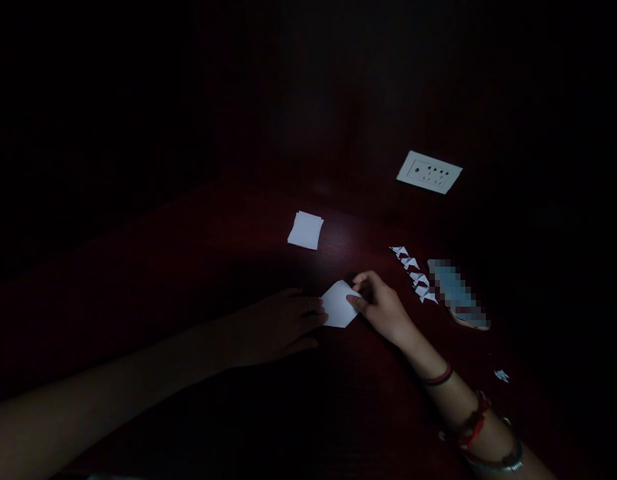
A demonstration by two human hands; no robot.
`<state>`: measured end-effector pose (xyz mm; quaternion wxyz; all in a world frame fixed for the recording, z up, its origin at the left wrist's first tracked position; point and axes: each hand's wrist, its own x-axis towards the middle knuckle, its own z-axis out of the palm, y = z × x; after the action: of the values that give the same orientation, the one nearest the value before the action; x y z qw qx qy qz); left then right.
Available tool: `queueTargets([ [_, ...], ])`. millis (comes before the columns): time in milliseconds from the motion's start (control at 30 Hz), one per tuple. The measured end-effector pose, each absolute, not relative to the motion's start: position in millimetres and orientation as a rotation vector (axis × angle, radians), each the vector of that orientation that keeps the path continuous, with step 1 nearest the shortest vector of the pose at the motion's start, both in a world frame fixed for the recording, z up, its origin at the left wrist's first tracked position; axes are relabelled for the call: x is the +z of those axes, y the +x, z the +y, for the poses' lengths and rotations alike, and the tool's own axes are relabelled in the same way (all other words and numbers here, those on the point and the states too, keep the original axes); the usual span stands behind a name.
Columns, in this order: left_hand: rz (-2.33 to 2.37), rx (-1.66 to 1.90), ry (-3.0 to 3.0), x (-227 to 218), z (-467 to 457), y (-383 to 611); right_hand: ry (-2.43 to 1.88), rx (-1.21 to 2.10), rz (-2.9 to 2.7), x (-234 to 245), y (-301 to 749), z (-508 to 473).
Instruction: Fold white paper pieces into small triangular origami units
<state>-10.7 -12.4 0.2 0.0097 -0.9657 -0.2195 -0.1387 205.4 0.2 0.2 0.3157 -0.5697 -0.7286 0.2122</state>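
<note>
A white sheet of paper [340,307] lies on the dark red table, one corner toward me. My right hand [381,303] pinches its right corner between thumb and curled fingers. Flat and in shadow, my left hand [283,327] has its fingers stretched out, with the fingertips touching the paper's left edge. A small stack of white paper squares [305,231] rests farther back, beyond both hands. To the right of my right hand runs a row of folded white paper pieces [413,275].
Beside the folded pieces lies a phone [458,293] with a blurred screen. A small white folded scrap [501,375] sits nearer me at right. A white socket panel [429,172] is on the wall behind. The surroundings are very dark.
</note>
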Motion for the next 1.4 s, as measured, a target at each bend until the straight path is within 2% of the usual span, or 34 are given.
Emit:
queueTargets([
  [167, -0.629, -0.451, -3.06, -1.0, -8.2, -14.7, -1.361, 0.742, -1.804, 0.3, 212.1, 2.9],
  [367, -0.643, -0.57, -3.033, -7.6, -1.3, -19.9, -1.209, 0.273, -2.308, 12.7, 219.1, -5.9],
  [433, -0.654, -0.565, -3.029, -8.6, 0.1, -21.1, -1.099, 0.219, -2.443, 15.3, 221.3, -8.4],
  [700, -0.699, -0.494, -3.056, -5.8, -1.2, -22.6, -0.91, 0.297, -2.629, 17.9, 220.5, -16.5],
  [1400, -0.688, -0.429, -3.036, -1.8, -3.8, -20.6, -0.863, 0.25, -2.696, 15.6, 222.0, -16.5],
])
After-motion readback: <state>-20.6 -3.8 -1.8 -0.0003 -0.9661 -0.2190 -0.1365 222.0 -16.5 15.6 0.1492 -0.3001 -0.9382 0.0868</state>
